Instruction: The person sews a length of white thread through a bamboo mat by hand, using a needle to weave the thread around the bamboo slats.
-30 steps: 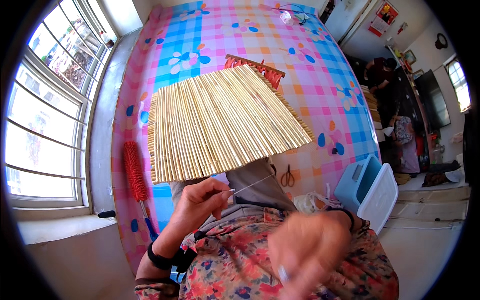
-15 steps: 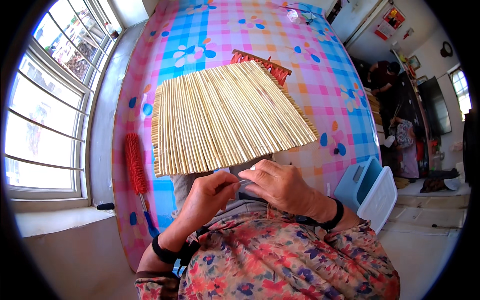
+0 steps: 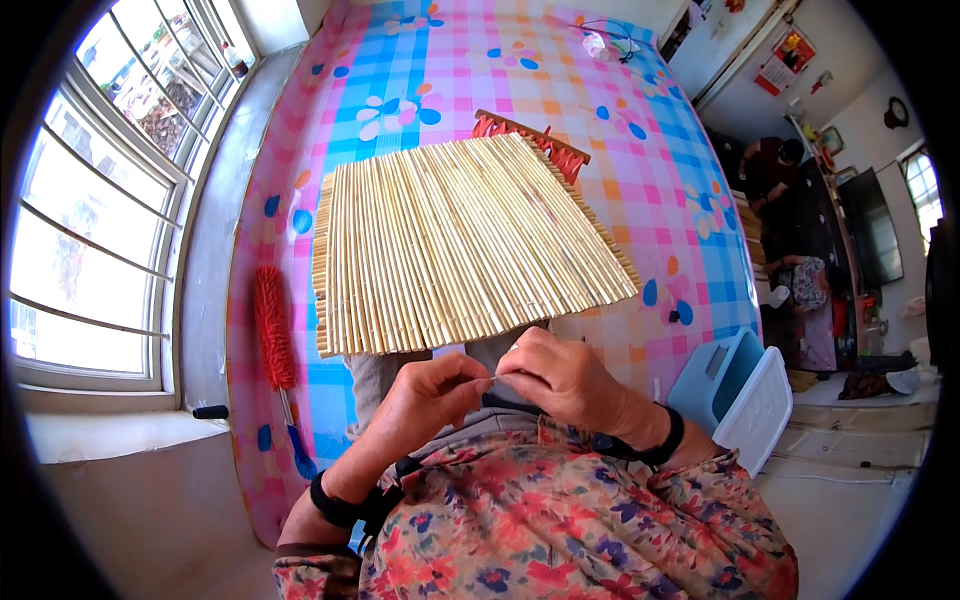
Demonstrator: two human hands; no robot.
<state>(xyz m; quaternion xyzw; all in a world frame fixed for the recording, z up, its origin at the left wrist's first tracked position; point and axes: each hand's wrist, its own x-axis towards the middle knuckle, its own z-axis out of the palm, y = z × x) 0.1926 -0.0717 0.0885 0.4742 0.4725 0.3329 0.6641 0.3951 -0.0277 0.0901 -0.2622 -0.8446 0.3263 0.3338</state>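
Since both hands are right up close, start there: the left hand (image 3: 425, 392) has thumb and finger pinched on a thin pale strand (image 3: 493, 378), and the right hand (image 3: 570, 375) pinches it too, fingers curled in. The two sets of fingertips nearly meet, just off the near edge of the reed mat (image 3: 470, 240), with only a little gap to that edge. Black bands (image 3: 338, 503) sit on both wrists, above a floral shirt (image 3: 560, 500).

The mat's near edge overlaps the grey trousers (image 3: 375, 385), and the rest spreads over the near-middle of the plaid sheet (image 3: 440, 95). Left of it, a red duster (image 3: 272, 330) lies along the sheet's left edge, so that side strip is kinda tight. By the near right corner there's a blue bin (image 3: 710, 375) with a white lid (image 3: 757, 410) leaning on it. Between the mat's right edge and the sheet's right edge you get a decent strip of open sheet.

Just past the mat's far edge, a wooden bar with red strips (image 3: 535, 140) pokes out. Beyond that it's a big open stretch of sheet, up to a clear crumpled thing (image 3: 595, 45) near the far right corner. Off the right edge, two people (image 3: 775, 168) are busy.
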